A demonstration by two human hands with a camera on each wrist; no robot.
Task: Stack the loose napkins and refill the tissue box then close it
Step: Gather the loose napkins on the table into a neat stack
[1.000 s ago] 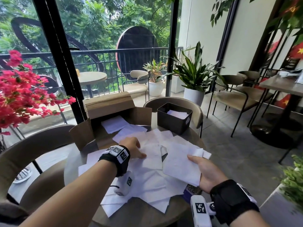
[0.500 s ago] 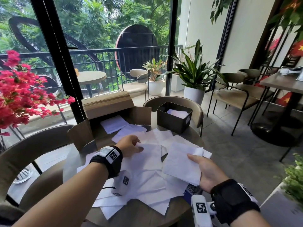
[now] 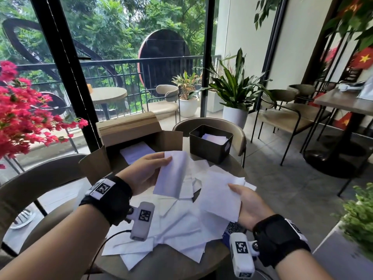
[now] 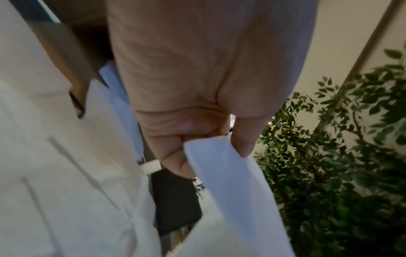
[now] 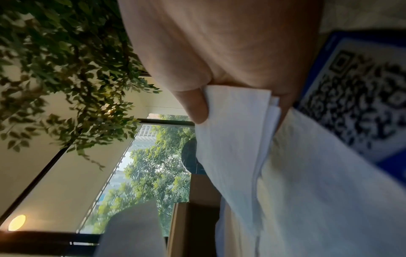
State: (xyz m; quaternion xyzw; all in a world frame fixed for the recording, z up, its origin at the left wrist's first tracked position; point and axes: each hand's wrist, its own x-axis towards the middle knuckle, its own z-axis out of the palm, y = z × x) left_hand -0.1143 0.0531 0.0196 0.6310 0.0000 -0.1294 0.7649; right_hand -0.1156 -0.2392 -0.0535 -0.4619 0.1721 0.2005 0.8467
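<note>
head view: at centre frame my left hand (image 3: 145, 172) pinches one thin white paper napkin (image 3: 171, 174) by its top edge, lifted clear of the loose white napkins (image 3: 171, 225) scattered over the round grey-brown table (image 3: 171, 265). lower right of centre, my right hand (image 3: 249, 205) lies palm-up, thumb clamped on a small white stack of gathered napkins (image 3: 219, 196). the dark open-topped rectangular tissue box (image 3: 210, 146) sits at the table's far edge, upper right of centre, a few napkins inside; a brown cardboard carton (image 3: 129, 138) stands open to its left. i judge the risk plain: the lifted sheet hangs limp and could fold or land skewed on the stack, and a slack thumb would let the stack fan out.

left wrist view: mid-frame, thumb and fingers (image 4: 173, 156) curl tight on the napkin's corner, the sheet drooping toward the lower right. more napkins blur at left.

right wrist view: upper centre, the thumb (image 5: 193, 104) presses several layered sheets against the hidden fingers; their edges look already stepped, not flush. a blue qr-code card (image 5: 360, 97) lies at upper right, under the loose sheets.
</note>
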